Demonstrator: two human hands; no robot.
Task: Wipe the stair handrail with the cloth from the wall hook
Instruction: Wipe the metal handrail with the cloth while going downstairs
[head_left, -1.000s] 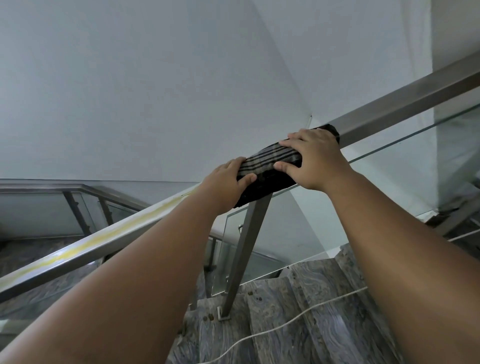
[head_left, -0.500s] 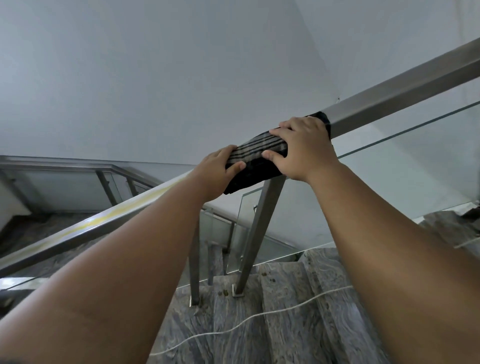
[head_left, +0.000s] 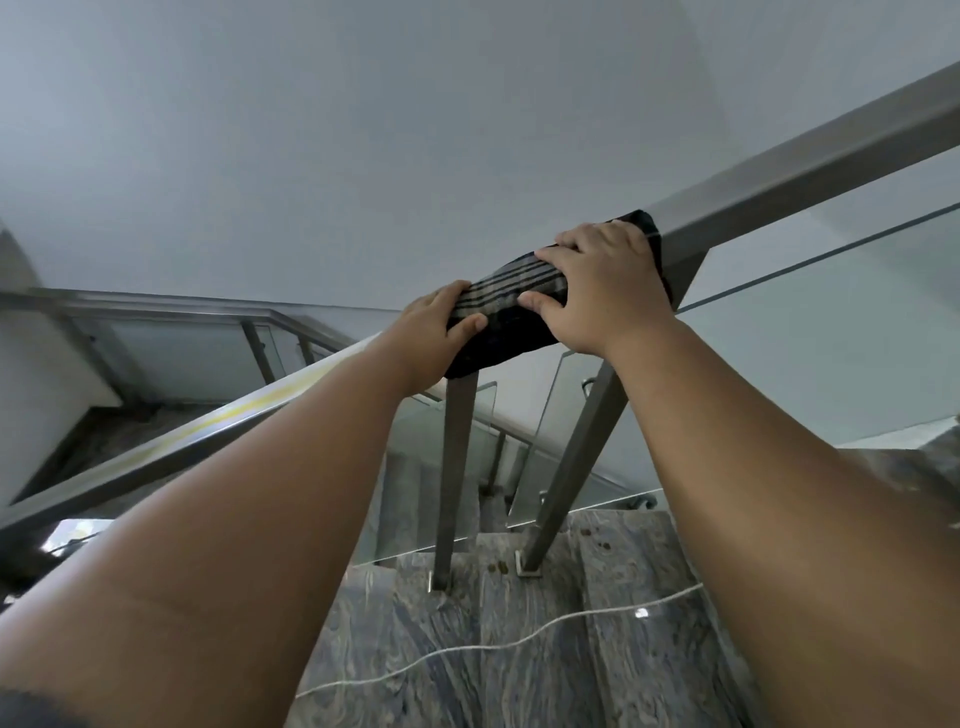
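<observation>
A dark cloth with pale stripes is wrapped over the sloping steel handrail. My left hand grips the cloth's lower end, thumb on its near side. My right hand presses down on its upper end, fingers spread over the top. The rail runs from lower left to upper right; a yellowish streak marks its lower stretch. The rail under the cloth is hidden.
Two slanted steel posts hold the rail on grey marbled stair treads. Glass panels fill the balustrade. A thin white cord lies across the steps. A plain wall stands behind, and a lower landing rail lies at left.
Both hands and the cloth have slid a little up the rail, past the top of the first post. The view has shifted, showing a second post below the cloth.
</observation>
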